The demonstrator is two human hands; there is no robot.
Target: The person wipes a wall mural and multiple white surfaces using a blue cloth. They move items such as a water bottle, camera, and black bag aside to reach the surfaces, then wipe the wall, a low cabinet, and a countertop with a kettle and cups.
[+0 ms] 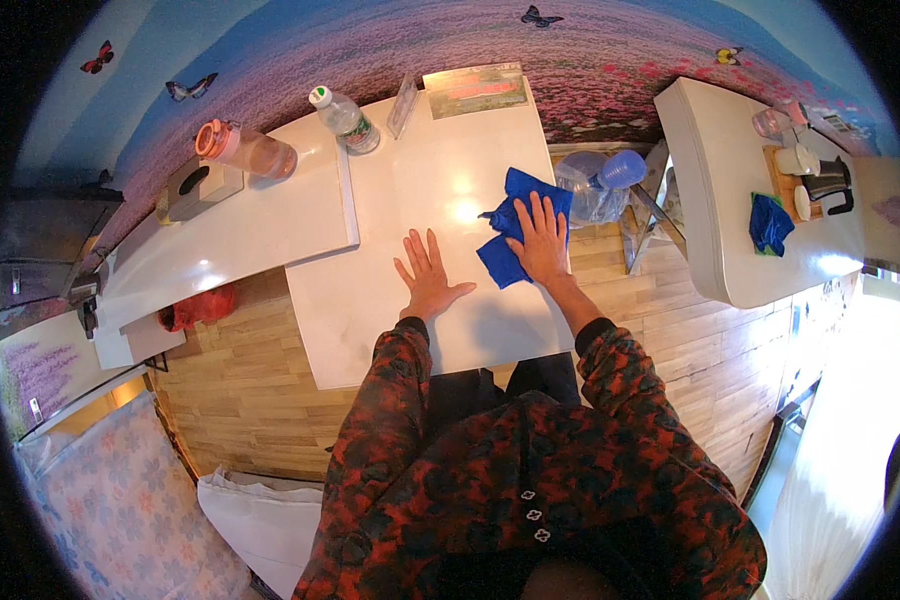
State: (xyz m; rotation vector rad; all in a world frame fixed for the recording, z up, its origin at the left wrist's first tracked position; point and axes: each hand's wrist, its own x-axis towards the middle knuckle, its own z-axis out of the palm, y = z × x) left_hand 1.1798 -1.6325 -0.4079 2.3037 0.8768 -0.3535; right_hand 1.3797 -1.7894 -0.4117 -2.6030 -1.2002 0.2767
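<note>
A blue cloth [529, 202] lies crumpled and partly folded near the right edge of the white table [375, 315]. My right hand [542, 244] rests palm down on top of it, fingers stretched out and hiding part of the fabric. To the left, my left hand [427, 277] is spread against the bare tabletop, thumb pointing right, holding nothing. Farther back on the table stand a clear plastic bottle with a white cap [349, 120] and a small clear sign stand [403, 106]. A printed sheet or booklet [476, 91] lies by the wall.
On the adjoining left surface are a pink-lidded bottle [247, 150] and a tissue box [206, 182]. A clear plastic container [581, 184] hangs or stands beside the table's right edge. The right-hand table [727, 217] bears a dark jug [827, 180] and another blue cloth [771, 223].
</note>
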